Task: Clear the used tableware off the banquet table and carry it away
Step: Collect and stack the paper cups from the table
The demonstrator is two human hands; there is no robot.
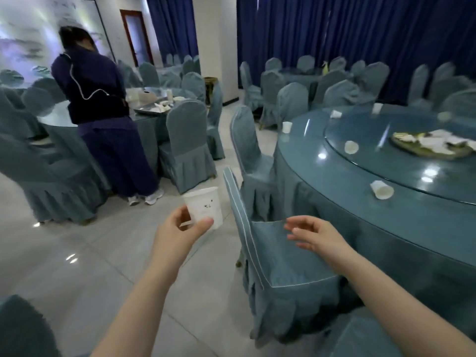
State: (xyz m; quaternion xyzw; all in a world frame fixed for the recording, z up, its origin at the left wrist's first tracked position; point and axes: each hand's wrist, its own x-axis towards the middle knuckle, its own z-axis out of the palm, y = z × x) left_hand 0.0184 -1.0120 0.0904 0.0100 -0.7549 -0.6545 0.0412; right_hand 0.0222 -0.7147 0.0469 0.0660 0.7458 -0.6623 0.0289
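My left hand holds a white plastic cup upright over the floor, thumb and fingers curled round its base. My right hand hovers empty above a covered chair seat, fingers loosely spread. To the right stands the round banquet table in blue cloth. On it lie several white cups: one tipped over near the rim, one on the glass turntable's edge, one upright at the far left rim. A platter of scraps sits on the turntable.
A person in dark blue stands at another table to the left, back turned. Covered chairs ring every table. Tiled floor opens between the tables. Dark blue curtains line the back wall.
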